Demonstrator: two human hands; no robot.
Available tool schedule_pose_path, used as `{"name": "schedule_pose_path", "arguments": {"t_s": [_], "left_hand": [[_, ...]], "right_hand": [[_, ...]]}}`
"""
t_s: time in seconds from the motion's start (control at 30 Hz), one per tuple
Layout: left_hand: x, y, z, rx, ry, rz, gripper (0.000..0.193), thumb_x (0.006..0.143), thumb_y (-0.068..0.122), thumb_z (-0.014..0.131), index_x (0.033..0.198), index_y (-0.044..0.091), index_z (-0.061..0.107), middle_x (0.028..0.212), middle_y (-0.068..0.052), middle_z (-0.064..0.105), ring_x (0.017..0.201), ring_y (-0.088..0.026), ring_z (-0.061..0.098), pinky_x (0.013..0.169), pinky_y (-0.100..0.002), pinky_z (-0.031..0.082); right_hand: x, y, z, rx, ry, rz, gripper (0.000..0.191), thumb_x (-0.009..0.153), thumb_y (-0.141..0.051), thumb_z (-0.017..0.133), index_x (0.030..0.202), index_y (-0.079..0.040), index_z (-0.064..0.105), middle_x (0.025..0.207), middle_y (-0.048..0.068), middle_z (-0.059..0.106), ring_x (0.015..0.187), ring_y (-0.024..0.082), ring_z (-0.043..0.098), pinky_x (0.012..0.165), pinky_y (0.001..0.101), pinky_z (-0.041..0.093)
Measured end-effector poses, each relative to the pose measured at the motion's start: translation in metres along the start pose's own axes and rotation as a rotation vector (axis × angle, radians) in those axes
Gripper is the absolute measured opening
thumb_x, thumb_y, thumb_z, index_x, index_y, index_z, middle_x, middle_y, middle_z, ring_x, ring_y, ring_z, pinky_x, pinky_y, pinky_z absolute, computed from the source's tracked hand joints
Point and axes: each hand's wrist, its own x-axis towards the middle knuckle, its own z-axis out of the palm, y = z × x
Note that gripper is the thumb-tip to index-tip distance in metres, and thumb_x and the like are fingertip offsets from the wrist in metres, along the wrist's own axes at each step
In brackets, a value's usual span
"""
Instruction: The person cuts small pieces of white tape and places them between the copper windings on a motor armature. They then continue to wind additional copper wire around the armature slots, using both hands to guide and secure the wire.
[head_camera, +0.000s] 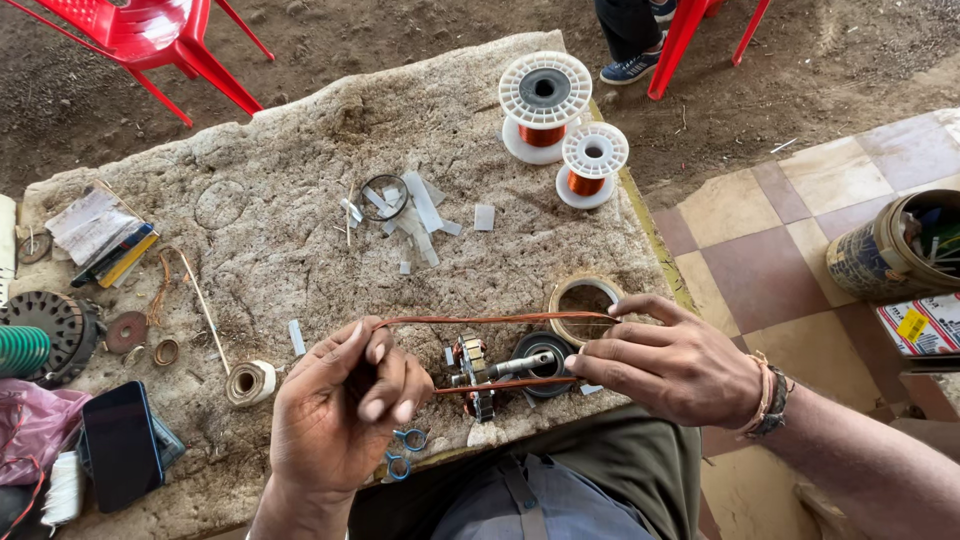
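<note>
Over the table (300, 230), both hands grasp a copper coil (480, 321): left hand (340, 410) clenched on one end, right hand (665, 365) pinching the other, above the rotor (475, 375).

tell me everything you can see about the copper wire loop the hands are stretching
The copper wire loop is a bundle of thin reddish-brown strands, pulled into a long, flat, narrow oval. It runs roughly level above the stone slab. The left hand grips one end in curled fingers, and the right hand pinches the other. Its upper run is nearly straight; its lower run passes across the small motor rotor lying under it. Whether it touches the rotor cannot be told.
</note>
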Motion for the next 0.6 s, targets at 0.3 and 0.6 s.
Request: {"name": "schedule_pose_path", "arguments": {"t_s": [0.3, 0.6], "left_hand": [[-0.013, 0.003, -0.010, -0.134, -0.009, -0.083, 0.038, 0.110, 0.025, 0.038, 0.078, 0.006, 0.049, 0.058, 0.000, 0.031, 0.056, -0.017, 0.034, 0.064, -0.042, 0.043], [-0.016, 0.003, -0.020, -0.061, 0.053, -0.017, 0.035, 0.111, 0.020, 0.041, 0.084, 0.002, 0.053, 0.058, 0.000, 0.032, 0.054, -0.015, 0.031, 0.059, -0.036, 0.039]], "right_hand": [[0.001, 0.010, 0.013, -0.094, 0.053, -0.168, 0.034, 0.095, -0.018, 0.069, 0.125, -0.003, 0.068, 0.107, 0.007, 0.073, 0.086, 0.017, 0.069, 0.079, 0.0344, 0.056], [0.024, -0.006, 0.019, -0.031, 0.014, 0.002, 0.050, 0.091, -0.042, 0.070, 0.126, -0.006, 0.069, 0.096, 0.004, 0.071, 0.082, 0.019, 0.068, 0.068, 0.0355, 0.051]]}}
